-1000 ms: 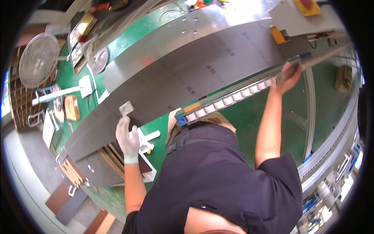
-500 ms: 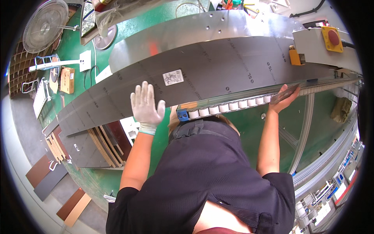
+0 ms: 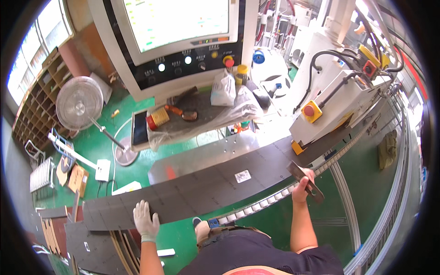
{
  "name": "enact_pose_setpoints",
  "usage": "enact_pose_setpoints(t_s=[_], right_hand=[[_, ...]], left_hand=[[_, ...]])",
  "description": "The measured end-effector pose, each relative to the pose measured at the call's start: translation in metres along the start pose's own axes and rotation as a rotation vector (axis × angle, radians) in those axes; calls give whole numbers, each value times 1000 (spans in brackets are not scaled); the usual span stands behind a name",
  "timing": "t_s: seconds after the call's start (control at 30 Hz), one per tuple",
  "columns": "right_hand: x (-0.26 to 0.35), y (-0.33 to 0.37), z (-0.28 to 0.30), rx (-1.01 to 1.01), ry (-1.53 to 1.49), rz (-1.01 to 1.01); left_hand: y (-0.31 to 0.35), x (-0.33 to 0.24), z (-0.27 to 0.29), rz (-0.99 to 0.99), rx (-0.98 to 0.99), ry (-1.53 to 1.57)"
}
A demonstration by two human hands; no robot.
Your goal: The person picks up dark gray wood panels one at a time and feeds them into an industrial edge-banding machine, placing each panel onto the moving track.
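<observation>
Our left hand point(image 3: 146, 222), in a pale glove, lies flat with fingers extended and slightly apart over the near edge of a long dark panel point(image 3: 197, 192), left of the worktop's left edge. We cannot tell how firmly it presses. The panel lies along the near side of the bare metal worktop point(image 3: 206, 164), its left end reaching well past the worktop's left edge, over stacked boards point(image 3: 82, 245); its right end runs beside a white machine head point(image 3: 316, 123).

Our bare right hand point(image 3: 301, 186) grips a dark flat strip point(image 3: 316, 194), tilted, just off the worktop's near right corner and above a row of white rollers point(image 3: 250, 211). A printed label point(image 3: 243, 176) sits on the panel, nearer the machine head than our left hand. A yellow bracket point(image 3: 297, 147) stands at the panel's far edge, below a yellow box with a red button point(image 3: 310, 111). Past the worktop's far edge we see a plastic-covered ledge point(image 3: 206, 120) below a lit screen point(image 3: 178, 23).
</observation>
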State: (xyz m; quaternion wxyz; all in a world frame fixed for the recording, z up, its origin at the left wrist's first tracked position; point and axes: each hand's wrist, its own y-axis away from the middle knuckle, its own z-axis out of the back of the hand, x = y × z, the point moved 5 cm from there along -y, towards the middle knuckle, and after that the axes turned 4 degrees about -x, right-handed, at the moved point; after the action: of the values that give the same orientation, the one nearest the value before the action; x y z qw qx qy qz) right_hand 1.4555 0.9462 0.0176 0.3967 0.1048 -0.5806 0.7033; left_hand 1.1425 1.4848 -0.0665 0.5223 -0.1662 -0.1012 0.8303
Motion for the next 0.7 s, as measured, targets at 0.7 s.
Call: enact_pose_setpoints(t_s=[0.7], right_hand=[[181,-443,-244,187,-493,6]], left_hand=[[13,76,-16,75,-196,14]])
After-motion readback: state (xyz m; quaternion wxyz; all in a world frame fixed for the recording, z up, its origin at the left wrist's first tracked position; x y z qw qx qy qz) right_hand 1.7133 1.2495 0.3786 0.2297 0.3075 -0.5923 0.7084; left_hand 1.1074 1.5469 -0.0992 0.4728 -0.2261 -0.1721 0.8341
